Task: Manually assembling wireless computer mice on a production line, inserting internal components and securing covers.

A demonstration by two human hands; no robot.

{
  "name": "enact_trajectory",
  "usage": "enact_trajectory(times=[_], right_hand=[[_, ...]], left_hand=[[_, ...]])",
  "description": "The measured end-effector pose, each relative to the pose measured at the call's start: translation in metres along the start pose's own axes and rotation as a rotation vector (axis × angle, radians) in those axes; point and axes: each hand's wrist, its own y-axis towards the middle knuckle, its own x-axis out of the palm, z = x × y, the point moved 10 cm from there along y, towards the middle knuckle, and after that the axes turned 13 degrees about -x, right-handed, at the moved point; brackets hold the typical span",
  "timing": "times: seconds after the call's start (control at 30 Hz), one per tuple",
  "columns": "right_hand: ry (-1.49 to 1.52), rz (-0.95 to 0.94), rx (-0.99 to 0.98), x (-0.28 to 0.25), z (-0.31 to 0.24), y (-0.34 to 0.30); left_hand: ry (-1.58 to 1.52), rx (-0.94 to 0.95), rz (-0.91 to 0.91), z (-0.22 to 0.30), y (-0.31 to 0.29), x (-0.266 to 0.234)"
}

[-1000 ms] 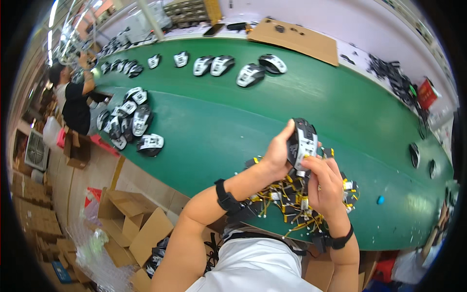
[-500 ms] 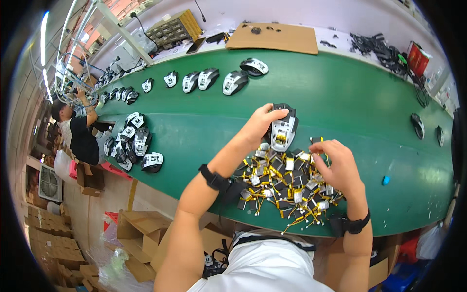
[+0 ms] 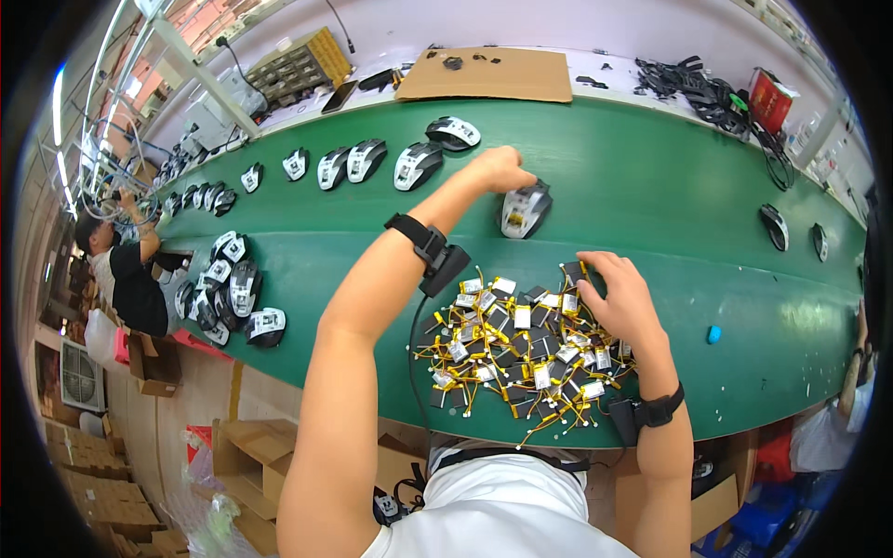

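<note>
A grey and black computer mouse (image 3: 526,210) rests on the green bench ahead of me, its white inner part and a yellow piece showing at the near end. My left hand (image 3: 505,171) reaches across and holds its far end; the fingertips are partly hidden. Nearer to me spreads a pile of small flat batteries (image 3: 523,318), silver and dark, with yellow tape and thin wires. At the pile's right edge is my right hand (image 3: 621,296), thumb and forefinger apart on either side of a dark battery (image 3: 574,272). Whether they touch it cannot be made out.
More mice stand in a row (image 3: 366,161) at the back left and in a heap (image 3: 244,286) at the left. Two dark mice (image 3: 774,228) and a small blue piece (image 3: 713,335) lie at the right. Cardboard (image 3: 502,76) lies at the back. A person (image 3: 135,270) works far left.
My left hand has carried the mouse away from the battery pile, farther onto the bench. My right hand has shifted slightly toward the dark battery. The view has turned a little to the right.
</note>
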Motion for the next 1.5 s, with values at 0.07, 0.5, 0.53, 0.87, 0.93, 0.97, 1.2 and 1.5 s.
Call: enact_trajectory(times=[0.07,0.5,0.53,0.87,0.93,0.97,1.2,1.5], right_hand=[[-0.045,-0.024,-0.028,0.007,0.004,0.004],[0.124,-0.109,0.199,0.008,0.013,0.003],[0.054,-0.029,0.081,0.001,0.003,0.007],[0.253,0.032,0.087,0.002,0.007,0.008],[0.264,0.098,0.032,-0.005,0.000,0.011],[0.273,0.154,-0.003,-0.011,-0.002,0.011],[1.055,0.470,0.227,-0.001,0.024,0.002],[1.194,0.551,0.321,-0.009,0.023,0.000]], left_hand=[[0.023,-0.037,-0.030,-0.008,0.013,-0.012],[0.250,-0.329,0.394,-0.093,0.054,-0.028],[0.224,-0.211,0.382,-0.089,0.053,-0.028],[-0.130,0.062,0.589,-0.035,0.027,-0.041],[-0.004,-0.090,0.362,-0.039,0.044,-0.014],[0.107,-0.140,0.259,-0.038,0.047,0.000],[0.048,-0.071,0.330,-0.038,0.034,-0.012],[-1.368,-0.060,-0.020,-0.015,-0.092,-0.027]])
